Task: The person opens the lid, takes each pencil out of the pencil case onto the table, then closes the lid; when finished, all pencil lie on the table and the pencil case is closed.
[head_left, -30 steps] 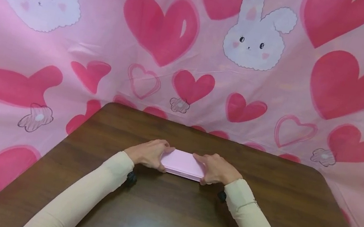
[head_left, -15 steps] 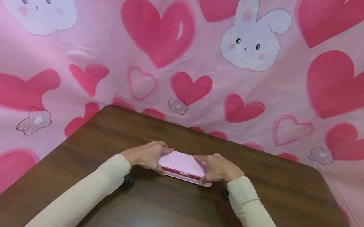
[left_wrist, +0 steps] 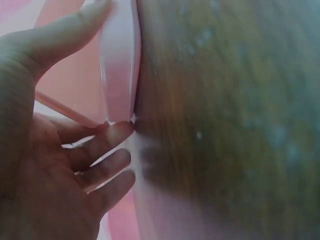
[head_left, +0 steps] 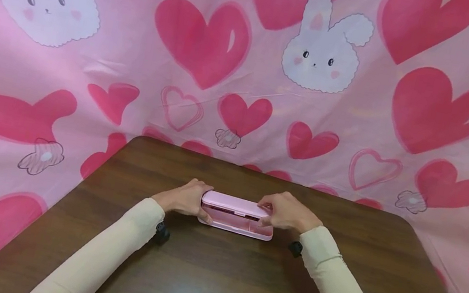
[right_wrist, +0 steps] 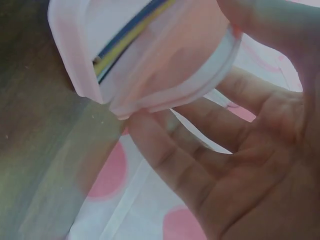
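A pink pencil case (head_left: 231, 202) lies lengthwise on the brown table, its lid part way up and its front side gaping. My left hand (head_left: 187, 198) grips the case's left end, thumb at the front rim of the base and fingers round the back. At the other end, my right hand (head_left: 291, 212) holds the raised lid. In the right wrist view, thin blue and yellow sticks (right_wrist: 130, 32), perhaps pencils, show inside the case. The left wrist view has the end of the base (left_wrist: 119, 75) between thumb and fingers.
The wooden table (head_left: 203, 272) spreads around the case, with its far edge behind it. A pink cloth (head_left: 204, 52) printed with hearts and rabbits hangs at the back and sides. A small black wrist camera (head_left: 161, 233) sits under the left wrist.
The pencil case was closed a second ago; its lid has since lifted and the inside shows. My right hand has moved slightly to the right and up with the lid; the left stays at its end.
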Demonstrator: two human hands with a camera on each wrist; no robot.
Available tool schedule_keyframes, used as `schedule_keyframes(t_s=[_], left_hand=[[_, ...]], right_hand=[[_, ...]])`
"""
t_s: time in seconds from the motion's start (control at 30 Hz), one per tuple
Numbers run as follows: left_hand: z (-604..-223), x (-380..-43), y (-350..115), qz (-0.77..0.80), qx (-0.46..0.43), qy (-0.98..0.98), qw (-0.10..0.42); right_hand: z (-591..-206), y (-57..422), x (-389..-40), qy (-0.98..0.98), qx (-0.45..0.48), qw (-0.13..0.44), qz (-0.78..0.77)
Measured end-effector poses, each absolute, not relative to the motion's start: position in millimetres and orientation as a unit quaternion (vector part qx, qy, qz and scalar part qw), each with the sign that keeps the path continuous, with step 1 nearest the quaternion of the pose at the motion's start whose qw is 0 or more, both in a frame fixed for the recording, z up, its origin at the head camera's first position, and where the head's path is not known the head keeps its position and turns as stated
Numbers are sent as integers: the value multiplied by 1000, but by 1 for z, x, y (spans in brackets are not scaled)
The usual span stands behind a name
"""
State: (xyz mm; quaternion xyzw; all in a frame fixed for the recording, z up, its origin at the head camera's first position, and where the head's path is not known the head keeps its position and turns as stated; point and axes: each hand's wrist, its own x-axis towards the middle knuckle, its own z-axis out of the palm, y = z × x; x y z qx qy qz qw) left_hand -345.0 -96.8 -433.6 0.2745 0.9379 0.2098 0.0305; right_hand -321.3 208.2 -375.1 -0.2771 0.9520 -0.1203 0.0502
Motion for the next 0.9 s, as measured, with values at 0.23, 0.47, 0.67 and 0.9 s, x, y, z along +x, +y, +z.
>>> schedule_keyframes(t_s=[0.23,0.47,0.67,0.9], left_hand=[[-432,-343,-101,190,259,947,22],[-429,-342,-99,187,253,949,30],[-430,-341,-97,185,239,953,30],[-430,-340,-97,178,231,956,25]], right_hand=[[-367,213,-333,952,-255,-8,-168],[-371,213,-347,943,-255,-120,-176],[-386,211,-361,933,-236,-214,-165],[-401,208,-368,918,-191,-288,-194]])
